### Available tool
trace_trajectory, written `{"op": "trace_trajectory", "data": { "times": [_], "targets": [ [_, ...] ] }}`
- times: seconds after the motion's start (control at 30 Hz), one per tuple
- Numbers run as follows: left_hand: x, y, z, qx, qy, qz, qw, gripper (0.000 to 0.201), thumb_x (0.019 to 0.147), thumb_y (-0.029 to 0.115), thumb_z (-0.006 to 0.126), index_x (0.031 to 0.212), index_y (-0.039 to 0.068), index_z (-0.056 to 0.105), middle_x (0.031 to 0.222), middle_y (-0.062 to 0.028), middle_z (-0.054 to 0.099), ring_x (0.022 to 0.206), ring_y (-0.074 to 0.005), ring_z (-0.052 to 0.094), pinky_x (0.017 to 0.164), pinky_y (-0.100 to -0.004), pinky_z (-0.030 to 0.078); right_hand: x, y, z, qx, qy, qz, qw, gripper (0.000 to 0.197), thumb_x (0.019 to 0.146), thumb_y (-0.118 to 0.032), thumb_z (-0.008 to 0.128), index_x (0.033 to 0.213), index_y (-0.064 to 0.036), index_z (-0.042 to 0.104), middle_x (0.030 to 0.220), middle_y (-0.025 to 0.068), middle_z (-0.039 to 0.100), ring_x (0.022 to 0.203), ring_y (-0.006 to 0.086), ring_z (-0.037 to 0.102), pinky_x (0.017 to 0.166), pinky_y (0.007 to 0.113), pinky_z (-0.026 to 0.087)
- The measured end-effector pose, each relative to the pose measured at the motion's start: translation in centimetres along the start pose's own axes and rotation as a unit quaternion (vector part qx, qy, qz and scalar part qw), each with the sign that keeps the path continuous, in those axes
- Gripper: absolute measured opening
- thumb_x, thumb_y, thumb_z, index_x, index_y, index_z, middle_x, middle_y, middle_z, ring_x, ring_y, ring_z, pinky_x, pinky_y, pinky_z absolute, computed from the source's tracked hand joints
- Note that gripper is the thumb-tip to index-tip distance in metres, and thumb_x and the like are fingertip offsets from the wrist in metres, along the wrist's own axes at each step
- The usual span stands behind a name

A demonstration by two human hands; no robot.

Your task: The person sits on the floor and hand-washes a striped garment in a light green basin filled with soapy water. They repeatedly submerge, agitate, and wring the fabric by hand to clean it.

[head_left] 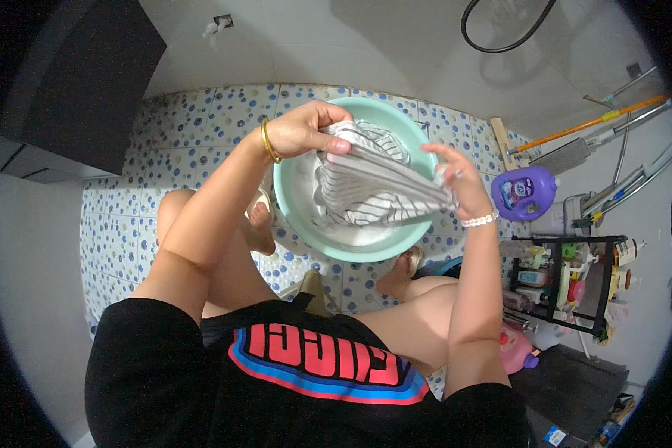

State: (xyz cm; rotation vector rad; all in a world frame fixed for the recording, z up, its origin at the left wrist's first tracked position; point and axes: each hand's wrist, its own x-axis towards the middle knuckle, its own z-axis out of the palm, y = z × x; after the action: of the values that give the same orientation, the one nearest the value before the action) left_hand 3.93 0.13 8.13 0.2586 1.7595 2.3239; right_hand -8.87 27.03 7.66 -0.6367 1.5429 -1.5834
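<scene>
Two hands on one striped cloth (373, 187), stretched over a green basin (295, 201) on the spotted tile floor (172, 149).

Left to right: dark cabinet (75, 82) at far left. Left hand (302, 127), gold bangle (267, 140) on the wrist, fingers closed and pinching a bunched upper corner of the cloth, held above the basin's far side. Cloth is white with thin dark stripes and looks wet; it hangs taut between the hands with its lower folds sagging into the basin, so drips likely fall back inside. Basin holds milky, soapy-looking water; can't tell the depth. Person squats with a bare foot at each side of the basin, which keeps it close under the hands.

Right hand (459, 179), bead bracelet (479, 219) on the wrist, fingers pressed together on the cloth's lower right edge, just past the basin rim.

Further right: purple detergent jug (526, 193) on the floor, within reach. Black rack (567, 280) packed with bottles and small containers; contents too small to sort. Pink jug (515, 351) below it. Orange-handled pole (590, 123) leans at the wall.
</scene>
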Motion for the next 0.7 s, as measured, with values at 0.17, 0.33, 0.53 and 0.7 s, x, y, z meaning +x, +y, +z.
{"op": "trace_trajectory", "data": {
  "times": [0.17,0.33,0.53,0.7],
  "targets": [
    [1.1,-1.0,0.8,0.017,-0.011,-0.055,0.998,0.013,0.075,0.012,0.061,0.082,0.003,0.056,0.076,0.0029,0.056,0.069,-0.0036,0.05,0.065,-0.0178,0.041,-0.2,-0.2,3.6,-0.311,-0.08,0.105,0.941,0.034,0.067,-0.014,0.067,0.094,0.004,0.056,0.083,0.0064,0.058,0.069,0.0096,0.051,0.063,0.023,0.042],
    [2.8,-4.5,-1.2,0.252,-0.019,-0.038,0.967,0.029,0.066,0.014,0.069,0.088,0.002,0.055,0.074,0.0024,0.055,0.068,-0.0074,0.049,0.064,-0.0209,0.041,1.3,2.2,0.3,0.203,0.104,-0.099,0.968,0.022,0.076,-0.01,0.05,0.093,0.003,0.052,0.09,0.0114,0.057,0.08,0.0175,0.056,0.075,0.03,0.045],
    [3.9,-6.9,-1.2,0.105,0.041,-0.027,0.993,0.021,0.073,0.018,0.062,0.09,0.007,0.054,0.079,0.0011,0.055,0.069,-0.0082,0.048,0.066,-0.0235,0.041,1.8,2.6,0.2,0.347,0.182,-0.139,0.909,0.021,0.077,-0.005,0.041,0.096,-0.0008,0.049,0.09,0.0087,0.055,0.085,0.0172,0.054,0.078,0.03,0.044],
    [4.8,-6.8,1.0,-0.18,0.238,-0.036,0.954,0.019,0.083,0.019,0.05,0.095,0.005,0.049,0.088,-0.0013,0.054,0.076,-0.0087,0.05,0.066,-0.0251,0.043,4.1,4.9,2.6,-0.027,0.314,-0.136,0.939,0.023,0.075,-0.002,0.041,0.092,-0.0041,0.056,0.089,0.0062,0.056,0.08,0.0131,0.052,0.072,0.024,0.042]
  ]
}}
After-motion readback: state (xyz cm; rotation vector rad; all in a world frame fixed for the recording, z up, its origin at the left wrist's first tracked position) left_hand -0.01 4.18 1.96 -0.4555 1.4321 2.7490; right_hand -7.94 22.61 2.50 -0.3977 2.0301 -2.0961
